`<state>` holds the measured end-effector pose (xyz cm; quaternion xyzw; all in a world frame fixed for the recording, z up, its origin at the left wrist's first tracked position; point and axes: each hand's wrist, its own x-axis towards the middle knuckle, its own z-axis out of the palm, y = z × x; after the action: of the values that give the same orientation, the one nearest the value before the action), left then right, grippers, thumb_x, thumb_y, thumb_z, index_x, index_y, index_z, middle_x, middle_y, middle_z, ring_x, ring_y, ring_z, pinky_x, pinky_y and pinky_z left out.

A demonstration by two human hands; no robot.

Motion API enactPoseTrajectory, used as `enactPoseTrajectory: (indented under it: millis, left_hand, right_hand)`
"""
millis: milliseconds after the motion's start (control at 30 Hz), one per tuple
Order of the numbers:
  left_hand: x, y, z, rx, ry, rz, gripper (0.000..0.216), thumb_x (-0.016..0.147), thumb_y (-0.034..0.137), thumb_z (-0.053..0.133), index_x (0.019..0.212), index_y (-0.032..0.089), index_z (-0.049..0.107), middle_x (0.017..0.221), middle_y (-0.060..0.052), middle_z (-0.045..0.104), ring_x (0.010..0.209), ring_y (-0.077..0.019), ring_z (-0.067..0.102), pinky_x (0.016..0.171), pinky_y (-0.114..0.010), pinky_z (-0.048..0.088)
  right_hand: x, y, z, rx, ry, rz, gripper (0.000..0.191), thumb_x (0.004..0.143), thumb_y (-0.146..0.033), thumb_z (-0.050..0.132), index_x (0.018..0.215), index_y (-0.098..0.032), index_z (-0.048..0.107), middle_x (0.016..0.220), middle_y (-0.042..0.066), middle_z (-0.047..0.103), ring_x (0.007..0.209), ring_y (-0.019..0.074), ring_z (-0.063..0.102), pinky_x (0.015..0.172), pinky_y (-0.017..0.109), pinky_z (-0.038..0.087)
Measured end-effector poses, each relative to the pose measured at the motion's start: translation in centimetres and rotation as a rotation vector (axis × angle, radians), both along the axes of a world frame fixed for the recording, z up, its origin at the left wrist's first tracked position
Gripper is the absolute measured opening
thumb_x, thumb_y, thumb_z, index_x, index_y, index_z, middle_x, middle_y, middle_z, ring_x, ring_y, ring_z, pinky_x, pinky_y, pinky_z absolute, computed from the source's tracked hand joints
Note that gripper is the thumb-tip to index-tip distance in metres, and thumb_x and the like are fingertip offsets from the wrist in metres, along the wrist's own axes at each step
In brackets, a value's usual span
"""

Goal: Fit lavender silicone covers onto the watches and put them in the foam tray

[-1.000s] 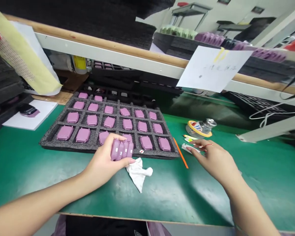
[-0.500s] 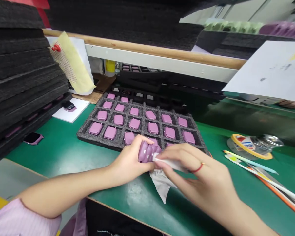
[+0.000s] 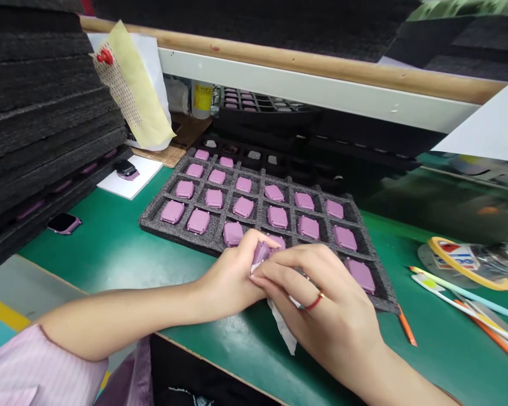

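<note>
My left hand [image 3: 231, 276] is closed round a small stack of purple watch cases [image 3: 262, 252], held just in front of a black foam tray [image 3: 211, 239]. My right hand [image 3: 317, 304] lies over the stack, fingers pinched against its side, a red band on one finger. A white cloth [image 3: 283, 332] hangs out under both hands. The tray's pockets hold several purple watch cases [image 3: 242, 206] in rows.
Stacked black foam trays [image 3: 42, 101] rise at the left, with two watches [image 3: 63, 224] beside them, one on a white card [image 3: 129, 180]. A tape roll [image 3: 461, 256] and pens [image 3: 461, 293] lie at the right. A shelf rail [image 3: 305, 84] runs overhead.
My right hand came from the table at the right to the stack in my left hand and now covers most of it. The view swung left and closer.
</note>
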<state>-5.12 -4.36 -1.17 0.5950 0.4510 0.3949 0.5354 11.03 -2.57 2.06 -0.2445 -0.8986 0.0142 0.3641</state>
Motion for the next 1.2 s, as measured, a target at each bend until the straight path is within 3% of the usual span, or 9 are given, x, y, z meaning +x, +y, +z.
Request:
enactPoseTrajectory:
  millis: [400, 667, 1033, 1200]
  left_hand:
    - [0.0, -0.2, -0.2, -0.002, 0.007, 0.012, 0.039, 0.081, 0.029, 0.072, 0.110, 0.023, 0.045, 0.092, 0.002, 0.064, 0.081, -0.0155, 0.063, 0.068, -0.026, 0.045]
    - [0.0, -0.1, -0.2, -0.021, 0.046, 0.020, 0.040, 0.080, 0.029, 0.073, 0.110, 0.023, 0.047, 0.090, 0.003, 0.064, 0.078, -0.0149, 0.061, 0.067, -0.026, 0.044]
    - [-0.1, 0.0, -0.2, 0.000, 0.043, 0.002, 0.038, 0.082, 0.026, 0.069, 0.114, 0.023, 0.047, 0.098, 0.001, 0.068, 0.087, -0.0172, 0.065, 0.072, -0.027, 0.046]
    - [0.0, 0.0, 0.3, -0.061, 0.078, 0.050, 0.049, 0.074, 0.032, 0.081, 0.110, 0.025, 0.049, 0.098, 0.002, 0.066, 0.086, -0.0176, 0.064, 0.072, -0.028, 0.047]
  right_hand:
    - [0.0, 0.0, 0.1, 0.081, -0.012, -0.066, 0.016, 0.089, -0.008, 0.069, 0.096, -0.022, 0.065, 0.089, 0.005, 0.072, 0.082, 0.0229, 0.059, 0.071, 0.039, 0.051]
    - [0.2, 0.0, 0.0, 0.050, -0.017, -0.069, 0.014, 0.091, -0.010, 0.068, 0.096, -0.022, 0.066, 0.090, 0.004, 0.073, 0.085, 0.0221, 0.060, 0.074, 0.039, 0.051]
    - [0.0, -0.2, -0.4, 0.048, -0.009, -0.026, 0.016, 0.091, -0.007, 0.067, 0.096, -0.022, 0.066, 0.086, 0.002, 0.074, 0.082, 0.0209, 0.059, 0.072, 0.037, 0.047]
    - [1.2, 0.6, 0.5, 0.050, 0.007, -0.076, 0.010, 0.091, -0.013, 0.070, 0.093, -0.023, 0.067, 0.087, 0.004, 0.074, 0.082, 0.0212, 0.064, 0.073, 0.037, 0.050]
